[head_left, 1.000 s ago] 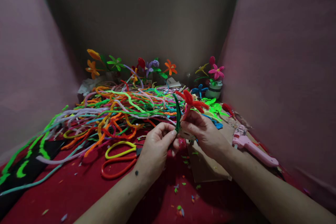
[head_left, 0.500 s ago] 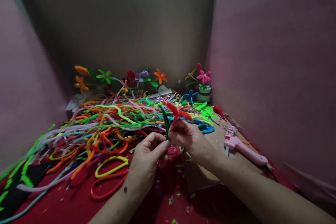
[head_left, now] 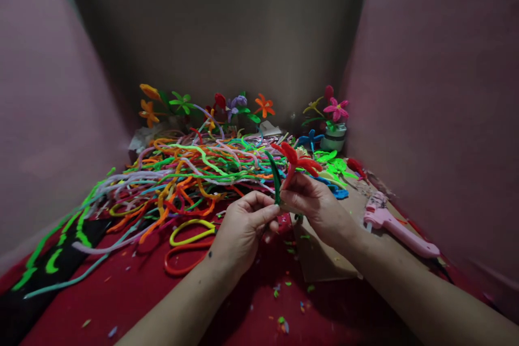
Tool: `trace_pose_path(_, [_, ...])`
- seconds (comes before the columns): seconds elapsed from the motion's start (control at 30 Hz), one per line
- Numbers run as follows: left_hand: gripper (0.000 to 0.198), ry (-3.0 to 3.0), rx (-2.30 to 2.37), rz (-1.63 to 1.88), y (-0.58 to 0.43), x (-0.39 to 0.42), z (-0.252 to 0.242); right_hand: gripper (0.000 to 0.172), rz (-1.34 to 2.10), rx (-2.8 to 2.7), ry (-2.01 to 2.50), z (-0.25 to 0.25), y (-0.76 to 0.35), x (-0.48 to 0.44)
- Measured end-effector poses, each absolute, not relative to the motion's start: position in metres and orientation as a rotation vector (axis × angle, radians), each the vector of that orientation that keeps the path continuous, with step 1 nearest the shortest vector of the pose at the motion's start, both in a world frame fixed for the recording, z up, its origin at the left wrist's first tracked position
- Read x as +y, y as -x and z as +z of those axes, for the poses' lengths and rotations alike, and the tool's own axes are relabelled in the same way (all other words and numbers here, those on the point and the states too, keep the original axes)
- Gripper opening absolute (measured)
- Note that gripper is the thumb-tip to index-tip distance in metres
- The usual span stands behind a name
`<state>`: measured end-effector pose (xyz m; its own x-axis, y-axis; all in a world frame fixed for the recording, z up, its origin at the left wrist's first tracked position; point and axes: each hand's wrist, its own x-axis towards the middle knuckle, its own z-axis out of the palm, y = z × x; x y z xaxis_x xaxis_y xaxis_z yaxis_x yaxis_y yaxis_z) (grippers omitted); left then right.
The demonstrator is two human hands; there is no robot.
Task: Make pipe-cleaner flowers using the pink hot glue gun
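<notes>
Between the thumb and fingers of my left hand (head_left: pixel 247 227) is the lower end of a dark green pipe-cleaner leaf (head_left: pixel 273 173), which points up. My right hand (head_left: pixel 312 203) pinches the stem of a red pipe-cleaner flower (head_left: pixel 295 159), its petals spread above the fingers. Leaf and flower stand side by side, close together, and my fingertips nearly meet. Whether the leaf touches the flower's stem behind the fingers I cannot tell. Just left of my left wrist lie scissors with yellow and red handle loops (head_left: pixel 190 232), their blades hidden.
A tangled heap of colourful pipe cleaners (head_left: pixel 194 167) covers the left and middle. At right, a pink glue gun (head_left: pixel 399 227) rests on cardboard (head_left: pixel 320 259). Finished flowers (head_left: pixel 264 105) and a small pot (head_left: pixel 334 138) stand at the back wall. Fuzzy scraps dot the red cloth (head_left: pixel 154 303).
The view has shifted, so everything sits further right and a little higher in the picture. Both hands keep their pinch on leaf and flower, the flower turned slightly.
</notes>
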<state>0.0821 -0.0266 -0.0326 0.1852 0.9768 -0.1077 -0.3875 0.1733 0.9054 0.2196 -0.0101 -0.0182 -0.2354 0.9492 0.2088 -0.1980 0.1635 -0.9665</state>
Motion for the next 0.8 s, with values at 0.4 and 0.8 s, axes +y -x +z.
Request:
trace_pose_path(0.4, [0.016,-0.868,0.855,1.166,-0.083,-0.031,-0.026,0.014,1.364,-1.336,0.821,-0.023,-0.221,-0.01])
trace_pose_path(0.8, [0.016,-0.875,0.864,1.197,-0.081,-0.031,-0.022,0.02,1.408,-1.385,0.867,-0.027,-0.222,-0.007])
